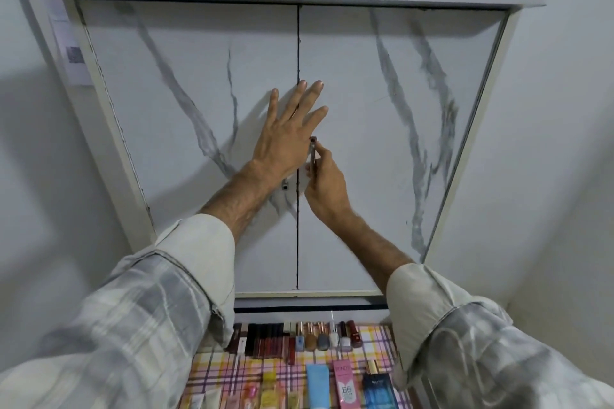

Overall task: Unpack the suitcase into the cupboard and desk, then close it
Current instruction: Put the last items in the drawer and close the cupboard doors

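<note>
We face the cupboard (199,109), its two marble-patterned doors shut and meeting at a dark seam down the middle. Our left hand (285,133) lies flat against the doors with fingers straight and spread — the fingertips reach across the seam onto the right door. Our right hand (324,183) sits just right of the seam, touching the left hand's edge, and pinches a slim upright handle (312,153) (dark red at its top end) between thumb and forefinger. A small round lock (285,185) shows on the left door, just beneath the left wrist. Both sleeves are pale plaid, rolled to the forearm.

Near us, below the doors, the desk (378,339) carries a pink-and-yellow checked cloth with rows of cosmetics — nail polish bottles (324,339) along the far row, a blue tube (317,385) and a pink BB cream box (346,385) closer in. The suitcase is out of view.
</note>
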